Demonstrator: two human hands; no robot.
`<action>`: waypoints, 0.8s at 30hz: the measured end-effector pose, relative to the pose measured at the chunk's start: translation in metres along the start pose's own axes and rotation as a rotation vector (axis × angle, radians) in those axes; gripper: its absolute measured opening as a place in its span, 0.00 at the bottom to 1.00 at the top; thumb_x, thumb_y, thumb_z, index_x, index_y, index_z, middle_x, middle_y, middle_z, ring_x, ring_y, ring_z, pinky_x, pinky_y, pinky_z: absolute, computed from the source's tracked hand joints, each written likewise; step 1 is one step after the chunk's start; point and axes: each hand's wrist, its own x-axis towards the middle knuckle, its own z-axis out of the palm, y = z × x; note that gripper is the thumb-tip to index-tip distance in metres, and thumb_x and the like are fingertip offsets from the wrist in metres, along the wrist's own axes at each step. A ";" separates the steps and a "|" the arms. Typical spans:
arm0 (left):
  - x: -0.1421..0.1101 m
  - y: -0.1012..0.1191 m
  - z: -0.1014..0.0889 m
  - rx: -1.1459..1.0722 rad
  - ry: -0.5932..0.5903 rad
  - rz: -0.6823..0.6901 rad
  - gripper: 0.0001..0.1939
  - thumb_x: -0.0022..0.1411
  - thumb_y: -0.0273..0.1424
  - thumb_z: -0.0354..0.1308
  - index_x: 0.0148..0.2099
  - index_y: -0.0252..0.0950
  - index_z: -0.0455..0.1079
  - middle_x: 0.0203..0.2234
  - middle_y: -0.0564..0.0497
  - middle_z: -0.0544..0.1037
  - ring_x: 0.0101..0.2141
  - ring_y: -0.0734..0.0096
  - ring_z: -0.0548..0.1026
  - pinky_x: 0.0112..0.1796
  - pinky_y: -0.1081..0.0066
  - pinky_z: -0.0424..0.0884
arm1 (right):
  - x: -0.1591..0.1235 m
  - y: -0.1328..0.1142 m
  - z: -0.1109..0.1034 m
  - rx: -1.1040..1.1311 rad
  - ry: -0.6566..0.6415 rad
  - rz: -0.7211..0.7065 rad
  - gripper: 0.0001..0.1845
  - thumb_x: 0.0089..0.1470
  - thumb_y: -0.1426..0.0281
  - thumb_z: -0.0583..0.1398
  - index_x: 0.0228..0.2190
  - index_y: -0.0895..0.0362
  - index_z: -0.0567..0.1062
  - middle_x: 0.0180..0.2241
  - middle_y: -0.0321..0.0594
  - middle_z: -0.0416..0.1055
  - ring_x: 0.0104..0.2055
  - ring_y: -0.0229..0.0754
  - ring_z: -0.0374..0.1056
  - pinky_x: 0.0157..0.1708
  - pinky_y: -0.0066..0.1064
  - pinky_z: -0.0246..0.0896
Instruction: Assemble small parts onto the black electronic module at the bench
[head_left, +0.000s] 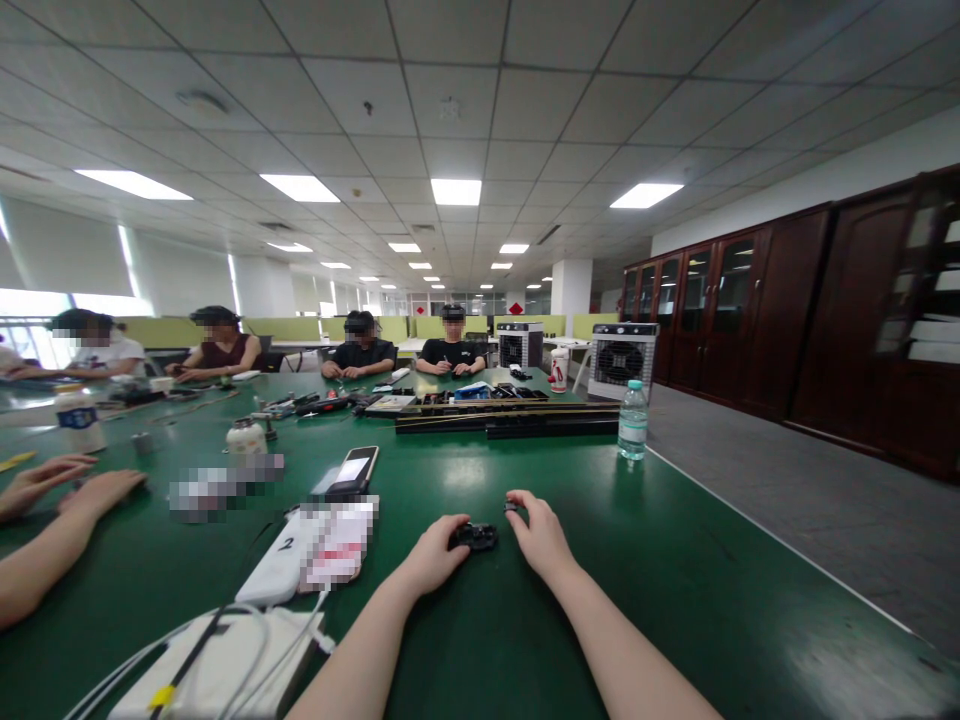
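On the green table (480, 640) in front of me lies a small black object with an uneven upper side (478, 537); its kind is too small to make out. Its left end is gripped between the thumb and fingers of my left hand (435, 555). To the right and slightly apart, my right hand (541, 538) pinches a tiny dark piece (511, 506) between thumb and forefinger. That piece is mostly covered by the fingertips.
A water bottle (632, 420) stands near the right edge. Long black bars (555, 425) cross the table ahead. At left are a phone (354, 470), a white power bank (281, 560), a white box with cables (225, 670) and a co-worker's hands (90, 490). Several people sit opposite.
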 end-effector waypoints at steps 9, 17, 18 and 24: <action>-0.002 0.001 -0.001 -0.009 -0.004 0.003 0.25 0.51 0.26 0.54 0.54 0.32 0.64 0.50 0.43 0.71 0.50 0.63 0.69 0.53 0.67 0.61 | 0.002 0.003 -0.001 0.022 0.065 0.007 0.15 0.51 0.69 0.54 0.41 0.55 0.72 0.41 0.42 0.73 0.45 0.46 0.67 0.48 0.39 0.60; -0.001 0.000 0.000 -0.020 0.002 -0.005 0.24 0.50 0.25 0.54 0.52 0.34 0.65 0.49 0.44 0.72 0.50 0.63 0.69 0.53 0.67 0.60 | 0.003 0.004 -0.002 0.046 0.128 0.002 0.15 0.50 0.69 0.54 0.41 0.55 0.72 0.40 0.42 0.73 0.45 0.45 0.67 0.48 0.39 0.61; -0.001 0.000 0.000 -0.023 0.002 -0.005 0.24 0.50 0.25 0.54 0.52 0.34 0.65 0.49 0.44 0.72 0.50 0.63 0.69 0.53 0.67 0.60 | 0.003 0.004 -0.003 0.046 0.132 0.005 0.15 0.50 0.69 0.54 0.41 0.55 0.72 0.40 0.41 0.73 0.45 0.45 0.67 0.48 0.39 0.61; -0.002 0.003 -0.002 -0.015 -0.007 -0.020 0.25 0.49 0.25 0.55 0.53 0.34 0.65 0.49 0.44 0.71 0.51 0.63 0.68 0.54 0.67 0.60 | 0.003 0.003 -0.003 0.052 0.142 0.004 0.15 0.50 0.69 0.53 0.40 0.55 0.72 0.40 0.41 0.73 0.45 0.46 0.67 0.48 0.39 0.61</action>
